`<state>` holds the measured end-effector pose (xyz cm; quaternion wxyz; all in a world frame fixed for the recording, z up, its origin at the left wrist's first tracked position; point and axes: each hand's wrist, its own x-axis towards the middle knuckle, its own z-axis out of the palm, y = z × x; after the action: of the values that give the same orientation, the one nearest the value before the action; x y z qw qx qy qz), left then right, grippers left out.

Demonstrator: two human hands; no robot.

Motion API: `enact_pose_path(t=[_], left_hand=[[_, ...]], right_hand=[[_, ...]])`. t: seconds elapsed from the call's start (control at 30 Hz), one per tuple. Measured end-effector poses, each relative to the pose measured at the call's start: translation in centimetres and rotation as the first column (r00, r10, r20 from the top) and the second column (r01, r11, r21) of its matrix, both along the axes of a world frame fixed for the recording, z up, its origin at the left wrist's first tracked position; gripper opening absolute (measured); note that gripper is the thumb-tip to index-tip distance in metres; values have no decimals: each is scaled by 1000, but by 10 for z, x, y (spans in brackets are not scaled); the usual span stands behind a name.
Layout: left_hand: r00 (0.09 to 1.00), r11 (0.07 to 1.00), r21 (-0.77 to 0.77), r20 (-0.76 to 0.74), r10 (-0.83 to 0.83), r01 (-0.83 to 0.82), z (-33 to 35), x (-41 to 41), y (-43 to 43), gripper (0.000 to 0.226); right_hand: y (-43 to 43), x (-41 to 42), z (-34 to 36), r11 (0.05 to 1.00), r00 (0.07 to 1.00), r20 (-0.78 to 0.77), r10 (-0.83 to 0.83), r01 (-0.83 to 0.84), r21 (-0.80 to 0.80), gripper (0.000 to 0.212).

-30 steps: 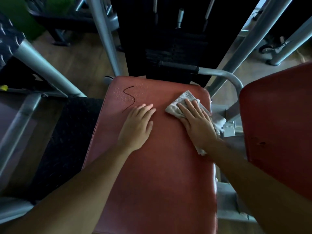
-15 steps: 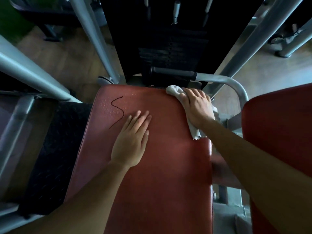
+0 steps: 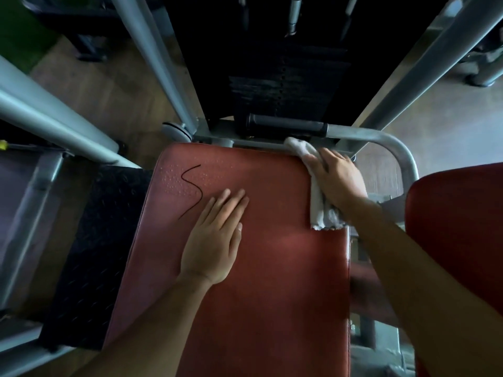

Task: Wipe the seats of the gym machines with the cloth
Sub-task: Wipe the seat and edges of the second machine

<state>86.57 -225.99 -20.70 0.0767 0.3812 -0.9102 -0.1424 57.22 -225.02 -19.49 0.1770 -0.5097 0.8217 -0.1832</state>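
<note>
A red padded seat (image 3: 272,268) fills the middle of the view. A black squiggle (image 3: 192,190) and small water drops mark its far left part. My left hand (image 3: 215,238) lies flat and empty on the seat, fingers together, just right of the squiggle. My right hand (image 3: 337,180) presses a white cloth (image 3: 321,213) onto the seat's far right corner. The cloth's end pokes out past my fingers at the seat's far edge, and its frayed end trails toward me.
A grey bar with a black grip (image 3: 285,126) runs behind the seat and bends down on the right. A dark weight stack (image 3: 285,77) stands beyond. Grey frame tubes (image 3: 152,58) slant on both sides. Another red pad (image 3: 457,235) is at the right, a black tread plate (image 3: 92,254) at the left.
My right hand has slid the cloth from the seat's middle right up to the far right corner. My left hand stayed flat on the seat.
</note>
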Motion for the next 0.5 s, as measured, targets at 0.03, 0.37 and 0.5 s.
enact_pose_path(t=[0.03, 0.37, 0.5], left_hand=[[1000, 1000, -2, 5, 0, 0, 0, 0, 0, 49], [1000, 1000, 11, -25, 3, -2, -4, 1, 0, 50], [1000, 1000, 8, 1, 2, -2, -2, 0, 0, 50]], right_hand=[[2, -1, -1, 999, 999, 14, -32, 32, -10, 43], [-36, 34, -1, 963, 963, -30, 269, -270, -10, 45], [-10, 4, 2, 987, 987, 44, 156, -154, -46, 34]])
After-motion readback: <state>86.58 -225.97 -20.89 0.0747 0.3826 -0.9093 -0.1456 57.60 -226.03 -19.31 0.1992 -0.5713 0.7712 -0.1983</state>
